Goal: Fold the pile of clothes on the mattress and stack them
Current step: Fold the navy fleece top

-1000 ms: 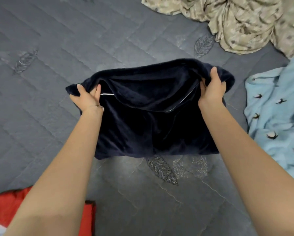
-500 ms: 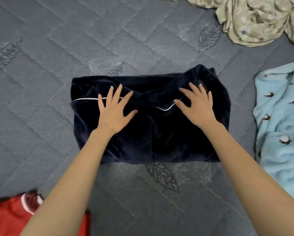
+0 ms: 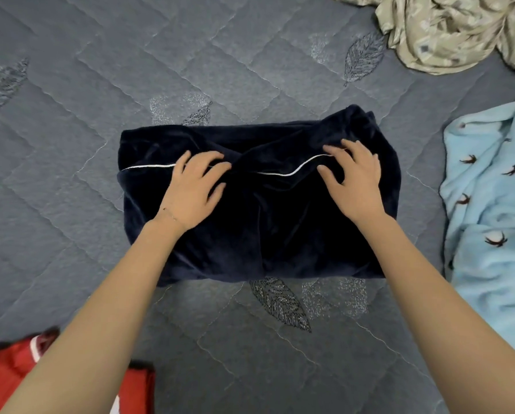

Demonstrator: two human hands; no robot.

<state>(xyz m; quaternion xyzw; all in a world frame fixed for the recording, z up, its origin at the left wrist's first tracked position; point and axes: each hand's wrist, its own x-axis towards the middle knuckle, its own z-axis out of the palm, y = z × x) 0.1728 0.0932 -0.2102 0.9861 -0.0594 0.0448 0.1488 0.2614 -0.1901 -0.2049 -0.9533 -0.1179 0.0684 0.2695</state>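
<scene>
A dark navy velvety garment (image 3: 280, 234) with thin white piping lies folded into a rectangle in the middle of the grey quilted mattress (image 3: 71, 138). My left hand (image 3: 190, 189) rests on its left half, over the piping, with the fingers bent and the tips on the fabric. My right hand (image 3: 354, 180) rests on the right half, fingertips bent down next to the curved white piping. Neither hand lifts the cloth.
A crumpled beige patterned garment (image 3: 444, 31) lies at the far right. A light blue fleece with small dark motifs (image 3: 489, 210) lies along the right edge. A red garment with white trim (image 3: 8, 377) sits at the near left corner.
One second ago both hands held the garment's top edge up. They laid it down flat and pressed it with spread fingers. Now the fingers have bent and drawn back slightly.
</scene>
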